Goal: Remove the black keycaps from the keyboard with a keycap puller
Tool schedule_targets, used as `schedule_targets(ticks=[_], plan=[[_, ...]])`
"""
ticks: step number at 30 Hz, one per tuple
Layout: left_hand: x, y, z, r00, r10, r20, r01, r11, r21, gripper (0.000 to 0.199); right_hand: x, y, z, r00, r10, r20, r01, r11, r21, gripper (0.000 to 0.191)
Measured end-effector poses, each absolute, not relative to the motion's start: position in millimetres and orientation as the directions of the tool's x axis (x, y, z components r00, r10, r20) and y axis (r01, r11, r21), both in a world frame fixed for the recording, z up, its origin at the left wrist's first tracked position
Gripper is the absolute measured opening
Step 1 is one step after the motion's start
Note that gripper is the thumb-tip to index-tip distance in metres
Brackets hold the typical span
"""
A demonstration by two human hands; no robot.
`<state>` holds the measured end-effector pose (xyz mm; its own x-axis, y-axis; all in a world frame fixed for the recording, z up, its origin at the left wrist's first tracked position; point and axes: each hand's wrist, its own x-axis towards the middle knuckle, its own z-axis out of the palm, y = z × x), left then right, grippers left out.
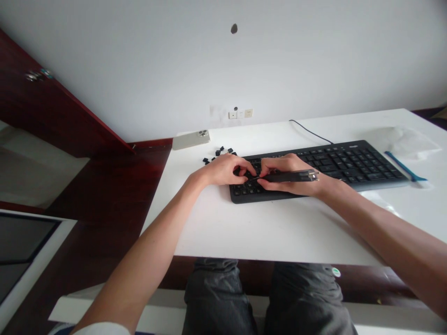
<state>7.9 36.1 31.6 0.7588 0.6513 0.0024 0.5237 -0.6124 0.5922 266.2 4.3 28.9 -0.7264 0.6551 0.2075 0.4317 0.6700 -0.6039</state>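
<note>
A: ok so the room: plain white wall (157, 60), a dark red wooden door (59, 97) off to the left, and a white flat-topped desk (209, 232) in front of the person. What's on it?

B: Mostly a long black plastic keyboard (352, 167), lying flat a bit right of the middle, with a thin black cable (310, 131) coming off its far edge.

A: And the hands?

B: Both over the left part of it. The right hand (288, 162) has a narrow grip around a slim black pen-like tool (288, 177), thin tip pointing left, down at the keys. The left hand (225, 167) is curled over the left end, finger and thumb bent close together. Honestly can't tell if that grip has anything in it.

A: Other stuff?

B: Small black loose keycaps (218, 152) scattered just past the left hand, a pale slab-shaped phone (190, 139) near the desk's far left corner, and over right a slim blue tool (401, 166) next to a crumpled clear plastic bag (408, 142).
</note>
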Motion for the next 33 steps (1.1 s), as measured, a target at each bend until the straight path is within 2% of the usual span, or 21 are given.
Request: schedule_targets(ticks=[5, 10, 21, 28, 33], plan=[[8.7, 34.5, 34.1, 0.756, 0.654, -0.006, 0.525, -0.602, 0.601, 0.040, 266.2, 2.0, 30.9, -0.723, 0.636, 0.272, 0.410, 0.710, -0.572, 0.023], [9.8, 34.6, 30.4, 0.744, 0.668, 0.017, 0.533, -0.609, 0.588, 0.030, 270.1, 2.4, 36.3, -0.641, 0.734, 0.225, 0.494, 0.619, -0.611, 0.025], [11.1, 34.5, 24.8, 0.739, 0.670, 0.076, 0.511, -0.630, 0.585, 0.025, 266.6, 4.6, 35.0, -0.693, 0.709, 0.130, 0.475, 0.584, -0.658, 0.025], [10.5, 34.5, 24.5, 0.740, 0.667, 0.084, 0.499, -0.629, 0.596, 0.023, 264.2, -0.8, 35.0, -0.724, 0.666, 0.180, 0.464, 0.663, -0.587, 0.021], [9.1, 36.9, 22.6, 0.758, 0.645, 0.091, 0.470, -0.638, 0.610, 0.023, 254.5, -9.6, 36.7, -0.660, 0.728, 0.187, 0.532, 0.628, -0.568, 0.018]])
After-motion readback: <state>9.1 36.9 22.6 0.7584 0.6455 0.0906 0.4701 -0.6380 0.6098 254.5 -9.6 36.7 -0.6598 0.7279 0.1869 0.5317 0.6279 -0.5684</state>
